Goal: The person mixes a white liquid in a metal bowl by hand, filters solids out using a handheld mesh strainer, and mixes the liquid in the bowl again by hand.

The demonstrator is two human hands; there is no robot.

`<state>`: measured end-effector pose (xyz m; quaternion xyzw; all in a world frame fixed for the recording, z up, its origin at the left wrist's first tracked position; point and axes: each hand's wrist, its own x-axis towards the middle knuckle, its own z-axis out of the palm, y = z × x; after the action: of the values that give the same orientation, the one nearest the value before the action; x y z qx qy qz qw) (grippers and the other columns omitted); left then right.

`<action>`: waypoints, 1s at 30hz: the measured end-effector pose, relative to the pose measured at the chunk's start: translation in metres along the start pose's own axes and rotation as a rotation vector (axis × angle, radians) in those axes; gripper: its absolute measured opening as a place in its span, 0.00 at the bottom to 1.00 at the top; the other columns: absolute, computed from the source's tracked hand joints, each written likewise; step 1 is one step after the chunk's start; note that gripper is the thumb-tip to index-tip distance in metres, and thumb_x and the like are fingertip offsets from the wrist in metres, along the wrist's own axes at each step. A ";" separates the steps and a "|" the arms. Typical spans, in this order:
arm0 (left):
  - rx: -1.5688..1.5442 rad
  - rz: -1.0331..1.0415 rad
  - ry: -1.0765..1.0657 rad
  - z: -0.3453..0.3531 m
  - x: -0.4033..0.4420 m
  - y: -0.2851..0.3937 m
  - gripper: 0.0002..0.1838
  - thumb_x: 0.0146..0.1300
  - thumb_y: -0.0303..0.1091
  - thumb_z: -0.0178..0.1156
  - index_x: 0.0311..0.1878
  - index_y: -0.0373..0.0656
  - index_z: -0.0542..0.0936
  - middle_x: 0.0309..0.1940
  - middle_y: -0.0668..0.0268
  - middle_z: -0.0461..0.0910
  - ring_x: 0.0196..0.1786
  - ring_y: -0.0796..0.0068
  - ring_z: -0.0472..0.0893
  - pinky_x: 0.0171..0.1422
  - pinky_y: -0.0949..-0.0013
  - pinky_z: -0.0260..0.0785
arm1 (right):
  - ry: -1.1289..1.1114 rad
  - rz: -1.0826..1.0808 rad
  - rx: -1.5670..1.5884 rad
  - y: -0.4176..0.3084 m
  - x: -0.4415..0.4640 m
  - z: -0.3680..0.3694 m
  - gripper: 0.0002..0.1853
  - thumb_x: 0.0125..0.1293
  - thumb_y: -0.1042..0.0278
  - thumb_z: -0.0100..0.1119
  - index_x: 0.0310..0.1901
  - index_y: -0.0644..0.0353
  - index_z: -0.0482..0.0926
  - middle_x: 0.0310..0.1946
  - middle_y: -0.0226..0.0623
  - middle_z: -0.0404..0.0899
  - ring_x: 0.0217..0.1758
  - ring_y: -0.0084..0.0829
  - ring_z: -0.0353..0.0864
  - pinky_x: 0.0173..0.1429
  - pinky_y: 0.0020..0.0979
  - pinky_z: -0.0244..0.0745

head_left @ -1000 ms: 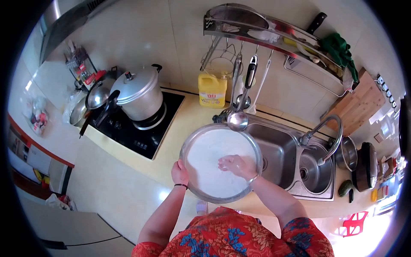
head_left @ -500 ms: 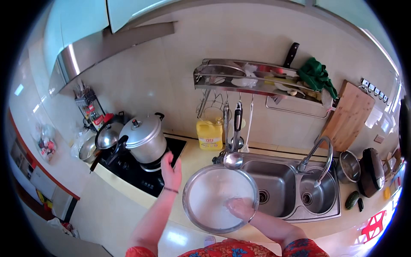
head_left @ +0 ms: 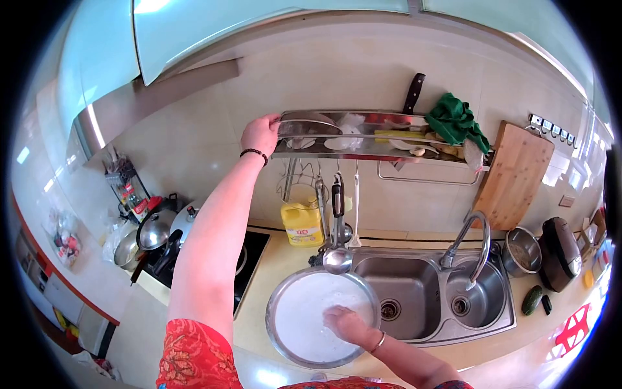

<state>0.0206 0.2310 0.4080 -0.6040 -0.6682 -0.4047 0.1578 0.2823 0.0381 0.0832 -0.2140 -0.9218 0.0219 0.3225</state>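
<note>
My left hand (head_left: 260, 135) is raised to the left end of the steel wall rack (head_left: 363, 154), fingers curled at its edge beside a round metal piece (head_left: 311, 119) lying in the rack. The fingertips are partly hidden, so what they grip cannot be made out. Low on the counter sits a wide steel basin (head_left: 275, 337) filled with something smooth and white (head_left: 301, 318). Over the right part of that white surface is my right hand (head_left: 348, 325), fingers stretched out and holding nothing visible. Whether the fingertips dip into the white content is unclear.
Right of the basin is a double sink (head_left: 402, 292) with a faucet (head_left: 483, 240). A ladle (head_left: 337, 260) hangs close above the basin rim, near a yellow jug (head_left: 302, 223). My left arm partly covers the pressure cooker (head_left: 184, 220) on the black stove (head_left: 254, 259).
My left hand has risen from near the cooker to the rack's left end. My right hand stays over the basin, its fingers now more stretched. The view has tilted up slightly.
</note>
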 end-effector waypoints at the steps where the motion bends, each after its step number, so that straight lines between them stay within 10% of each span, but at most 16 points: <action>1: 0.002 0.001 -0.001 0.001 0.000 -0.001 0.15 0.57 0.39 0.54 0.48 0.51 0.76 0.41 0.61 0.79 0.44 0.62 0.77 0.49 0.62 0.69 | -0.320 0.164 0.023 0.006 -0.002 0.006 0.15 0.57 0.54 0.54 0.30 0.58 0.78 0.36 0.36 0.75 0.49 0.35 0.70 0.55 0.34 0.65; 3: 0.032 0.070 0.291 0.000 -0.004 -0.001 0.11 0.59 0.37 0.51 0.42 0.52 0.80 0.30 0.58 0.79 0.36 0.60 0.79 0.43 0.62 0.71 | -0.637 0.331 0.060 0.008 -0.009 0.008 0.14 0.57 0.54 0.55 0.29 0.58 0.78 0.34 0.36 0.76 0.48 0.35 0.70 0.54 0.33 0.66; 8: -0.074 -0.041 0.341 -0.036 -0.013 -0.010 0.13 0.60 0.41 0.52 0.40 0.45 0.80 0.23 0.53 0.77 0.28 0.61 0.79 0.34 0.62 0.68 | -0.084 0.278 0.572 0.013 -0.018 0.001 0.12 0.57 0.58 0.55 0.33 0.58 0.79 0.39 0.35 0.76 0.55 0.36 0.68 0.60 0.34 0.62; 11: -0.209 0.041 0.511 -0.050 -0.009 -0.040 0.22 0.60 0.50 0.53 0.29 0.37 0.81 0.19 0.56 0.77 0.25 0.72 0.77 0.31 0.67 0.65 | -0.249 0.077 -0.215 0.013 -0.026 -0.014 0.08 0.55 0.63 0.57 0.34 0.56 0.79 0.44 0.33 0.75 0.54 0.35 0.69 0.57 0.36 0.66; 15: -0.430 0.104 0.606 -0.079 -0.031 -0.060 0.22 0.64 0.48 0.50 0.38 0.37 0.81 0.28 0.64 0.82 0.35 0.79 0.79 0.44 0.74 0.68 | 0.041 0.084 0.073 0.014 -0.008 -0.036 0.08 0.52 0.66 0.60 0.34 0.55 0.79 0.40 0.34 0.76 0.48 0.35 0.74 0.51 0.32 0.70; 18: -0.364 0.001 0.605 -0.107 -0.068 -0.050 0.23 0.65 0.46 0.49 0.44 0.31 0.77 0.38 0.64 0.82 0.42 0.78 0.79 0.51 0.77 0.67 | 0.048 0.310 0.591 0.041 -0.018 -0.044 0.08 0.54 0.65 0.59 0.35 0.55 0.79 0.31 0.33 0.78 0.35 0.30 0.78 0.40 0.28 0.73; 20: -0.196 -0.144 0.616 -0.127 -0.084 -0.058 0.21 0.64 0.45 0.50 0.43 0.32 0.79 0.42 0.62 0.80 0.42 0.78 0.79 0.49 0.77 0.67 | 0.130 0.967 0.806 0.049 -0.035 -0.071 0.06 0.58 0.65 0.59 0.33 0.59 0.78 0.27 0.30 0.77 0.29 0.25 0.77 0.34 0.24 0.72; 24: -0.598 -0.205 0.768 -0.151 -0.117 -0.068 0.23 0.66 0.45 0.45 0.56 0.38 0.69 0.48 0.63 0.77 0.50 0.77 0.75 0.58 0.75 0.61 | 0.768 1.314 1.538 0.107 -0.138 -0.074 0.09 0.63 0.65 0.53 0.28 0.59 0.74 0.15 0.24 0.67 0.15 0.17 0.65 0.16 0.18 0.59; 30: -0.739 -0.202 0.791 -0.191 -0.180 -0.110 0.24 0.68 0.37 0.41 0.63 0.32 0.56 0.61 0.50 0.62 0.61 0.57 0.66 0.68 0.62 0.54 | 1.178 1.437 0.557 0.138 -0.227 -0.154 0.11 0.62 0.65 0.52 0.27 0.61 0.76 0.14 0.22 0.66 0.15 0.12 0.61 0.17 0.18 0.55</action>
<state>-0.0961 -0.0248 0.3624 -0.3541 -0.4260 -0.8216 0.1345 0.5863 0.0552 0.0475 -0.6189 -0.2235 0.3204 0.6814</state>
